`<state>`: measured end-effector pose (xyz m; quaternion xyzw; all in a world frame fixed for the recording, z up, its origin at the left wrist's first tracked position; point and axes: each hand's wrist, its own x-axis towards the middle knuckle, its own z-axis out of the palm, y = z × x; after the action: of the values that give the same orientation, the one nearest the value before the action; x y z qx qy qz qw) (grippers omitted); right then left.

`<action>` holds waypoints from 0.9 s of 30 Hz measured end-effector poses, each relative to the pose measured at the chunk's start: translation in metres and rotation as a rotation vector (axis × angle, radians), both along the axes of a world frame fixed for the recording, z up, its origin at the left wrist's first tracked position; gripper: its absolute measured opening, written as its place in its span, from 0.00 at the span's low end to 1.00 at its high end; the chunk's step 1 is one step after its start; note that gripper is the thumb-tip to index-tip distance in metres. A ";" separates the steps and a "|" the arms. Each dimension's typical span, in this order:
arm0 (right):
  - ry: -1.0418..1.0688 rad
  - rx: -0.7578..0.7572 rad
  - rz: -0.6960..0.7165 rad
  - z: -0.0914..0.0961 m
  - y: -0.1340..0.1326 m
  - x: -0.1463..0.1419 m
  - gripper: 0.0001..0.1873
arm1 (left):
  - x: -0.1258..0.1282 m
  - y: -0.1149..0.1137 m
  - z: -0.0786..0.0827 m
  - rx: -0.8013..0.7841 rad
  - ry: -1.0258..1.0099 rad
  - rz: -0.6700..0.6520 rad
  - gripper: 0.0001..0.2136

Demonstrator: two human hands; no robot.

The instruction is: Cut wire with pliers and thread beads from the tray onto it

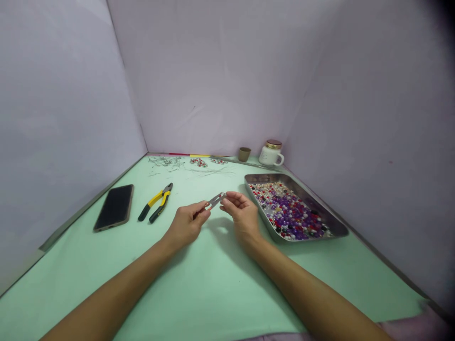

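Observation:
My left hand [187, 223] is closed around the near end of a slim grey metal tool [215, 200] with two narrow arms, which looks like tweezers. The tool points away and to the right, above the table. At its far end the fingers of my right hand [241, 210] are pinched together. A small whitish bit [223, 194] shows at the tool's tip beside those fingers; whether it is a bead I cannot tell. Just right of my right hand stands a metal tray [302, 184] of loose purple, red, white and black beads [293, 208].
Yellow-and-black pliers [158, 201] lie left of my hands, with a phone [114, 207] beyond them. Wire pieces [167, 162] and beaded clusters [198, 162] lie at the back. A small cup [244, 154] and a lidded white mug [270, 154] stand back right. Pale walls enclose the green table [199, 293].

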<state>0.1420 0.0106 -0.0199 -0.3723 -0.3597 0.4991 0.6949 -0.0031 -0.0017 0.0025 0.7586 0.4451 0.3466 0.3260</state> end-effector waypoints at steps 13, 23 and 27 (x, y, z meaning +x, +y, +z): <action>0.050 -0.020 0.046 -0.001 -0.002 -0.003 0.12 | 0.000 0.001 -0.001 0.012 -0.005 0.015 0.10; 0.153 -0.055 0.068 -0.002 -0.002 -0.004 0.13 | 0.003 0.001 -0.002 -0.041 -0.069 -0.024 0.10; 0.128 -0.050 0.061 -0.001 -0.003 -0.004 0.13 | 0.004 -0.001 -0.001 -0.044 -0.081 0.004 0.11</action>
<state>0.1383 0.0074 -0.0214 -0.3459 -0.3130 0.5516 0.6914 0.0007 -0.0028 0.0013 0.7359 0.4404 0.3676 0.3597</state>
